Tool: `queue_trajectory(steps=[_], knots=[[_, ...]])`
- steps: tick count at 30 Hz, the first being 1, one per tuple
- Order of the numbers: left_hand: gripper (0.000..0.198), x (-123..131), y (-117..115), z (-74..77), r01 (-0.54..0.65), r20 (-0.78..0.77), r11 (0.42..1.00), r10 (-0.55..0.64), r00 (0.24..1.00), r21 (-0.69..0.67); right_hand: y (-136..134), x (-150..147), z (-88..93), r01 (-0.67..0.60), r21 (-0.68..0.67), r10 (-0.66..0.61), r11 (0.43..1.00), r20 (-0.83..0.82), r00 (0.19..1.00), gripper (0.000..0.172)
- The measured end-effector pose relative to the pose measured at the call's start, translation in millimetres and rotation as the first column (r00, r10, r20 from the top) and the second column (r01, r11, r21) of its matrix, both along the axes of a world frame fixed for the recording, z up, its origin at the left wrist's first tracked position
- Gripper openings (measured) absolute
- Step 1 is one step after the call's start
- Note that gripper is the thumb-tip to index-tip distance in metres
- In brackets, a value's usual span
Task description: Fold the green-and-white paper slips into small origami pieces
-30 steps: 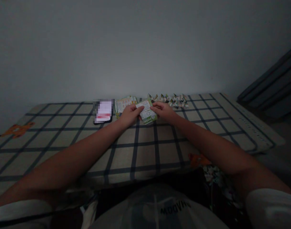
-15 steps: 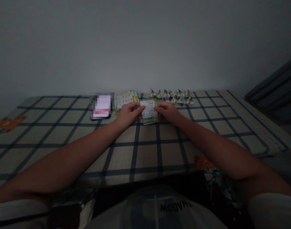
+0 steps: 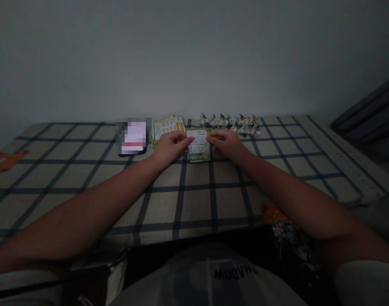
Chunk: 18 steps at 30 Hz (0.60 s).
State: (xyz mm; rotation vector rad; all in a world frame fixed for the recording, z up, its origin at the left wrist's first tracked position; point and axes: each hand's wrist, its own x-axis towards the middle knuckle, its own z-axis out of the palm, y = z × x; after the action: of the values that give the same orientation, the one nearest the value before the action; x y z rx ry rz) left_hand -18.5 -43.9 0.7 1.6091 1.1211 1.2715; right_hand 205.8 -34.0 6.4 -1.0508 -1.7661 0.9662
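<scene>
A small green-and-white printed leaflet (image 3: 199,146) is held up just above the checked cloth, its printed face toward me. My left hand (image 3: 172,148) pinches its left edge between thumb and fingers. On the opposite edge, my right hand (image 3: 228,144) grips it the same way, thumb in front. Behind my left hand lies a pile of similar printed sheets (image 3: 165,126), green, white and yellow. Several folded paper pieces (image 3: 229,122) with pointed tips stand in rows behind my right hand.
A phone-like device (image 3: 134,137) with a bright, pixelated screen lies left of the sheets. The checked tablecloth (image 3: 194,204) covers the table up to a grey wall (image 3: 194,55). Dark striped fabric (image 3: 369,108) slopes at the far right.
Both hands still hold the leaflet, which now appears straighter and more upright. The view has shifted slightly, with the table's far edge a little higher.
</scene>
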Motion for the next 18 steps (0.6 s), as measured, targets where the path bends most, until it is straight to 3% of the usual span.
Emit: queue_trajectory(steps=[8, 18], knots=[[0.026, 1.5, -3.0, 3.1, 0.067, 0.028, 0.997, -0.066, 0.997, -0.029, 2.2, 2.1, -0.4, -0.007, 0.024, 0.007, 1.000, 0.013, 1.000, 0.036], [0.025, 1.0, -2.9, 3.9, 0.036, 0.007, 0.997, -0.035, 0.999, -0.063, 1.2, 3.4, 1.9, 0.003, 0.064, -0.009, 0.998, 0.084, 0.996, 0.039]])
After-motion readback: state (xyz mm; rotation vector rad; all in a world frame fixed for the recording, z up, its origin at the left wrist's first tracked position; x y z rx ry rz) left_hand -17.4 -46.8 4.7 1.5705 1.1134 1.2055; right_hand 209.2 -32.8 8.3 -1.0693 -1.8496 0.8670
